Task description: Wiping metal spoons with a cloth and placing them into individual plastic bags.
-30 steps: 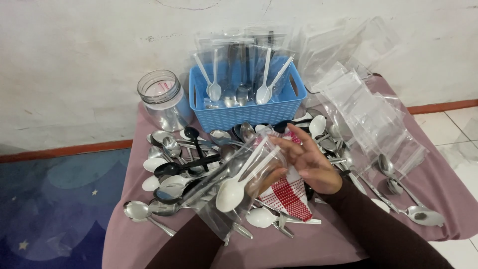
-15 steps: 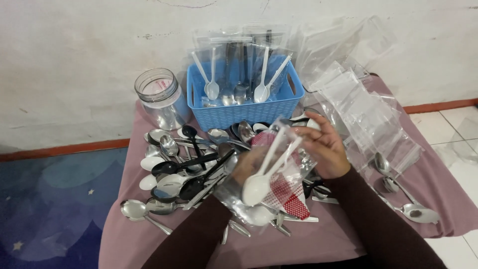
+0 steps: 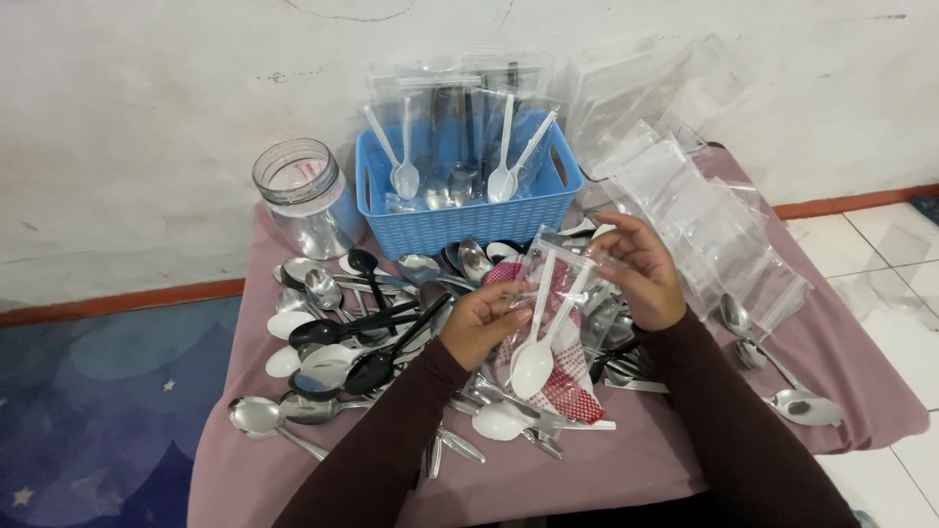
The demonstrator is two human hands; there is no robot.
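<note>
Both hands hold one clear plastic bag (image 3: 559,293) with white plastic spoons (image 3: 536,360) inside, bowls pointing down. My left hand (image 3: 481,321) grips the bag's left side and my right hand (image 3: 638,270) pinches its upper right edge. They hover over a heap of loose spoons (image 3: 362,332) in metal, black and white on a mauve cloth-covered table (image 3: 675,450). A red-and-white checked cloth (image 3: 572,394) lies under the bag.
A blue plastic basket (image 3: 460,220) holding bagged spoons stands behind the heap. To its left is a clear glass jar (image 3: 301,196). Several empty clear bags (image 3: 704,220) lie stacked at the right. Metal spoons (image 3: 778,376) lie near the right edge.
The bag with white spoons has been turned from a slant to nearly upright. My right hand has shifted to its upper edge and my left hand has come up to its left side.
</note>
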